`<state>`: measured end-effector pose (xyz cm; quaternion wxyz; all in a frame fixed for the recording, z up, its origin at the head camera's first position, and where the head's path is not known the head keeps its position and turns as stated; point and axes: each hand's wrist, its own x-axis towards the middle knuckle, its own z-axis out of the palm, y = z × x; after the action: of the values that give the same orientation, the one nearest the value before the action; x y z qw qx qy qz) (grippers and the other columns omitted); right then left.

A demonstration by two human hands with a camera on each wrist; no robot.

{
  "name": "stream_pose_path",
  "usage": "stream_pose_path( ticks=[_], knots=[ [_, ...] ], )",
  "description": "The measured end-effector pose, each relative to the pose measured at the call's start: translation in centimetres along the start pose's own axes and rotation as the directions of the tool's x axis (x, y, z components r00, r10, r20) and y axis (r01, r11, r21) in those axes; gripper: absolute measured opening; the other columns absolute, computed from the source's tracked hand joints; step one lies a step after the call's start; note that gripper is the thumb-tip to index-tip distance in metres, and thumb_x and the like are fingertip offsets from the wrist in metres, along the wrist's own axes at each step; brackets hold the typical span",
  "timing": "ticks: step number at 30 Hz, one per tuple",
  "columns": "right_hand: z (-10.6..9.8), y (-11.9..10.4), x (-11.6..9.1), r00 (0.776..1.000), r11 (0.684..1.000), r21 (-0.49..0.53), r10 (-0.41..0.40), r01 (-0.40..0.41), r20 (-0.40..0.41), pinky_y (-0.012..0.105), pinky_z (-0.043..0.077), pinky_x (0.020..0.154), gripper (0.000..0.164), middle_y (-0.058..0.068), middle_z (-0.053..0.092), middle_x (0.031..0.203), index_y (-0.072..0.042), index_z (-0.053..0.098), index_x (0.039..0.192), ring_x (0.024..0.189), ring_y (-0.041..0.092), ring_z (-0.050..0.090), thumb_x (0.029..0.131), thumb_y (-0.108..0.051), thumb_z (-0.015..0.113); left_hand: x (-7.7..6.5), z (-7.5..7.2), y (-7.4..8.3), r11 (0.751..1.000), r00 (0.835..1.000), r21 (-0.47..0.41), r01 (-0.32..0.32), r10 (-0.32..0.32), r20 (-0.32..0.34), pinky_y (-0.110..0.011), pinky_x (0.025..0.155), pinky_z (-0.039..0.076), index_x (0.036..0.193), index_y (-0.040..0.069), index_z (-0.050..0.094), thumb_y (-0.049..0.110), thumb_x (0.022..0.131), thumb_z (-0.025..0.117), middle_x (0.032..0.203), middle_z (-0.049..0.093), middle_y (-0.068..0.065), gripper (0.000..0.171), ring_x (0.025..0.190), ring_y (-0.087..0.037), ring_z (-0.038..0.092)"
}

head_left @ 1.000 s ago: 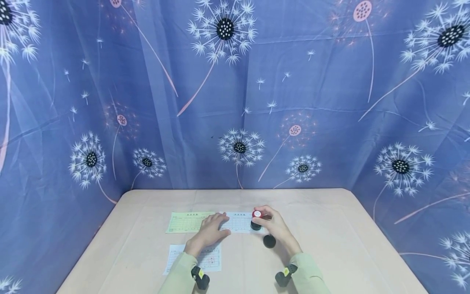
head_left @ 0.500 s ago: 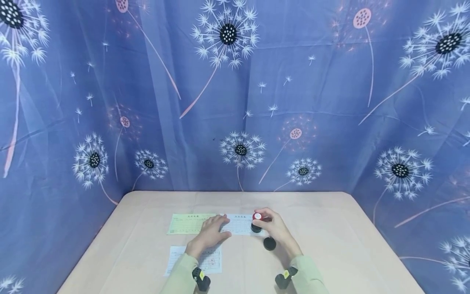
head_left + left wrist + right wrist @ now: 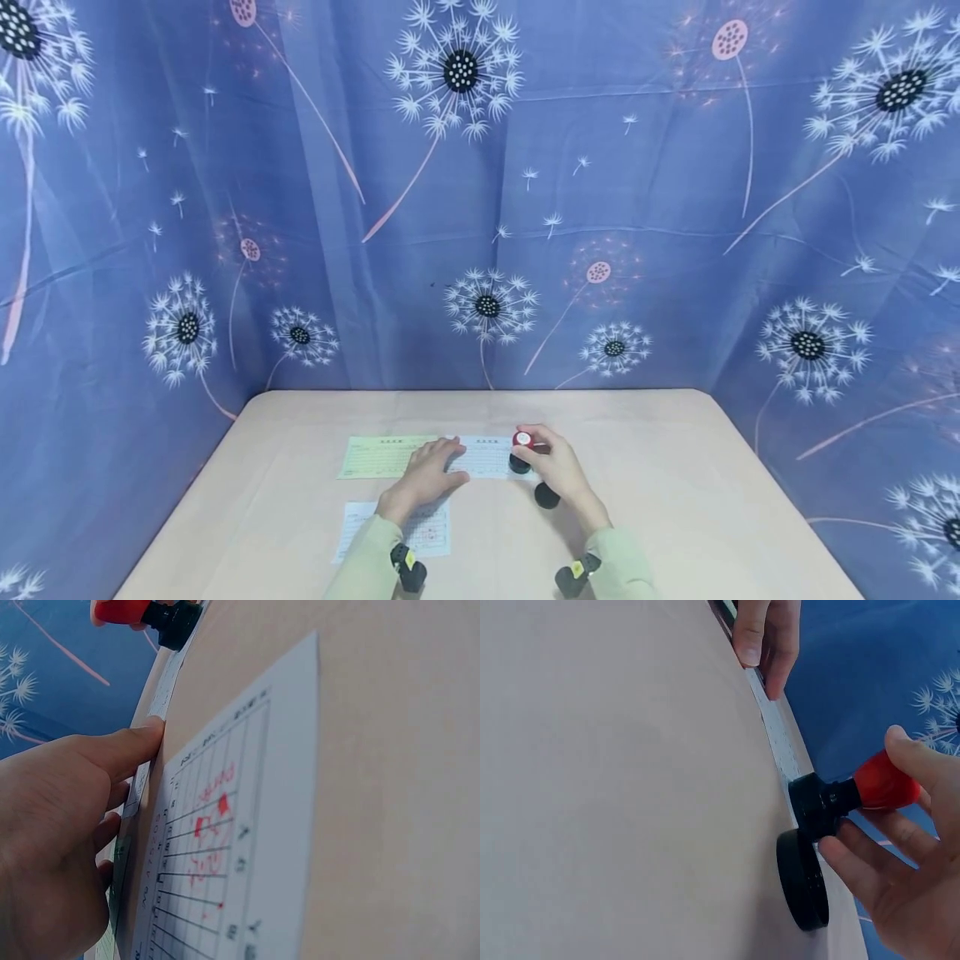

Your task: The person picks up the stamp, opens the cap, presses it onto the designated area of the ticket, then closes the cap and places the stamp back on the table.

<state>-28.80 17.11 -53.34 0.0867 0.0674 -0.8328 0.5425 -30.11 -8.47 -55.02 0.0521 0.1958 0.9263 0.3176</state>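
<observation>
My right hand (image 3: pixel 561 468) grips the red knob of a round stamp (image 3: pixel 885 781). The stamp's black base stands on the right end of a pale blue printed form (image 3: pixel 483 458). A black round cap (image 3: pixel 802 881) lies on the table just in front of the stamp. My left hand (image 3: pixel 427 477) rests with relaxed fingers where the blue form meets a green form (image 3: pixel 371 458), its thumb low over the blue one. In the left wrist view this hand (image 3: pixel 60 825) holds nothing.
A white printed sheet (image 3: pixel 285 810) with red stamp marks lies nearer, partly under the left forearm. Everything sits on a beige-covered table (image 3: pixel 675 483). Behind it hangs a blue curtain (image 3: pixel 420 333) with dandelion prints. Each wrist wears a black camera (image 3: pixel 408 569).
The hands, stamp and papers keep nearly the same places. The whole head view shifts slightly, as the camera has moved a little.
</observation>
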Motion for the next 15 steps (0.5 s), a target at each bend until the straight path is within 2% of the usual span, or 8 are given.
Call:
stream_pose_path(
  ticks=[5,8,15],
  knots=[
    [0.12,-0.08,-0.22,0.997,0.999,-0.043,-0.01,0.006,-0.081,0.024,0.057,0.081,0.039,0.005,0.073,0.1,-0.011,0.069,0.121,0.085,0.015,0.071,0.085,-0.021,0.079,0.01,-0.01,-0.06,1.0,1.0,-0.01,-0.013,0.013,0.004,-0.06,0.123,0.017,0.14,0.014,0.054,0.044,0.094,0.062,0.155,0.043,-0.01,0.056,0.146,-0.037,0.032],
    [0.0,-0.3,-0.33,0.992,0.999,-0.035,-0.015,0.011,-0.124,0.022,0.056,0.081,0.039,0.005,0.073,0.099,-0.012,0.069,0.121,0.081,0.012,0.071,0.085,-0.023,0.079,0.0,0.09,-0.02,1.0,1.0,-0.015,-0.006,0.006,0.001,-0.058,0.123,0.016,0.14,0.015,0.054,0.044,0.094,0.062,0.156,0.042,-0.008,0.055,0.147,-0.035,0.032],
    [0.11,-0.88,-0.72,0.99,0.999,0.032,0.0,0.004,-0.139,0.02,0.056,0.08,0.038,0.004,0.073,0.101,-0.015,0.069,0.121,0.082,0.01,0.07,0.086,-0.026,0.079,-0.4,-0.32,0.12,1.0,1.0,-0.01,0.019,-0.019,-0.001,-0.058,0.124,0.016,0.14,0.015,0.054,0.044,0.094,0.063,0.156,0.042,-0.007,0.055,0.147,-0.035,0.032]
  ],
)
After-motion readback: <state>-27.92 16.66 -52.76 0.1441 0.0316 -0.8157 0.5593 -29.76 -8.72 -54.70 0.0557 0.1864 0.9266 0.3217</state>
